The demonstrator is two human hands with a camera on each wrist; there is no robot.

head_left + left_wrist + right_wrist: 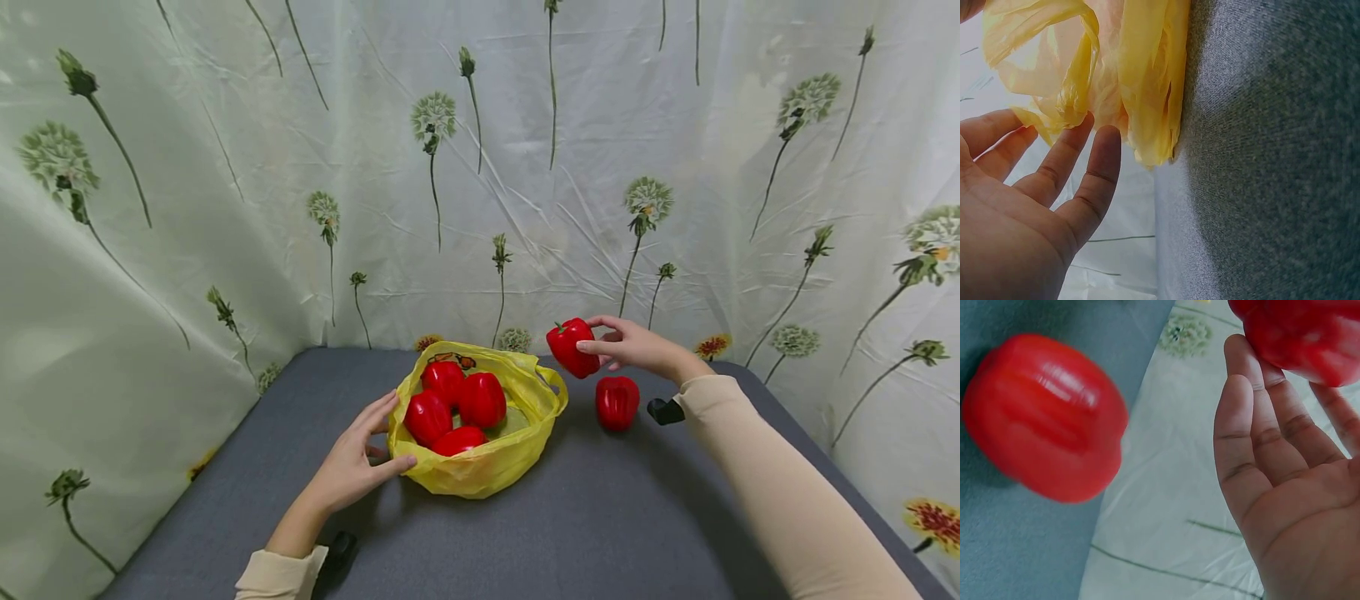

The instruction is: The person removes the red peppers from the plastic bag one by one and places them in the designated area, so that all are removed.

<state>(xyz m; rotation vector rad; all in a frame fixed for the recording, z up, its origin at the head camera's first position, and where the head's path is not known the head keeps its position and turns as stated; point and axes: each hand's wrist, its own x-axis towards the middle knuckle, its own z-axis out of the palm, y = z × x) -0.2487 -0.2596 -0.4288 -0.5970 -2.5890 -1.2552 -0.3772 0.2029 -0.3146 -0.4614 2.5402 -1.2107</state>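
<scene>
In the head view, a yellow plastic bag (480,475) stands on the table with its mouth spread wide and several red bell peppers (482,400) inside. My left hand (348,462) rests against the bag's left side, fingers spread along the rim and thumb at its front edge. The left wrist view shows its fairly straight fingers (1105,156) touching the crinkled plastic. To the right of the bag, my right hand (626,344) pinches a red bell pepper (572,346), held above the table with its green stem toward the bag. Another bell pepper (617,403) sits below that hand.
A dark grey cloth covers the table (585,525). Behind and beside it hangs a pale curtain (480,167) with dandelion prints. A black wrist device (665,410) shows beneath the right sleeve.
</scene>
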